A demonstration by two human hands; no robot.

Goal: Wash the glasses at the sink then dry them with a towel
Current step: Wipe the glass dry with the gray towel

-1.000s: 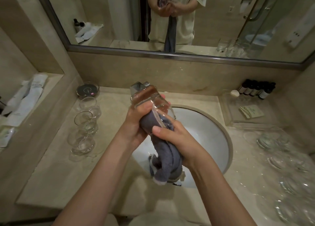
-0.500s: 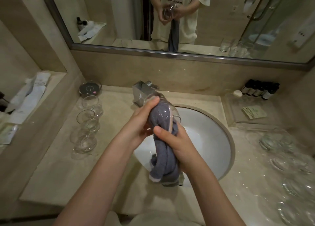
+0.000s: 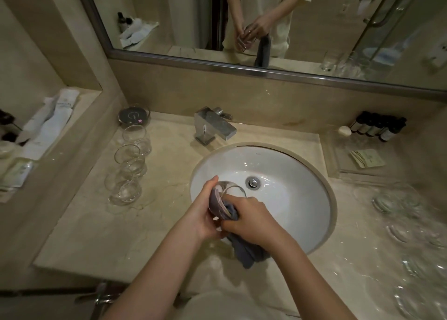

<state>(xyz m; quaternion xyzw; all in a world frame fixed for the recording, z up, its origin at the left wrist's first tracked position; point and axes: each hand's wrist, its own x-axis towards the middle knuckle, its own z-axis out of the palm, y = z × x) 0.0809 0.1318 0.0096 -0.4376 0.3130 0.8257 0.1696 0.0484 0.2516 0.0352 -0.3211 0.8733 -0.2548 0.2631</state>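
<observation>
Over the front left of the white sink basin [image 3: 297, 189] I hold a clear glass [image 3: 229, 194] lying on its side, mouth towards the drain. My left hand [image 3: 205, 213] grips the glass from the left. A grey towel [image 3: 246, 252] is stuffed against the glass and hangs down below my hands. My right hand [image 3: 251, 220] grips the towel at the glass. Three clear glasses [image 3: 130, 162] stand in a row on the counter left of the sink. Several more glasses [image 3: 411, 235] lie on the wet counter to the right.
A chrome faucet [image 3: 212, 126] stands behind the basin. A dark round dish [image 3: 133, 116] sits at the back left. Small dark bottles [image 3: 379, 128] and a soap bar [image 3: 344, 130] are at the back right beside a clear tray [image 3: 338, 155]. A mirror [image 3: 314, 29] spans the wall.
Both hands have come down and towards me with the glass and towel, from in front of the faucet to low over the basin. The glass now lies more level.
</observation>
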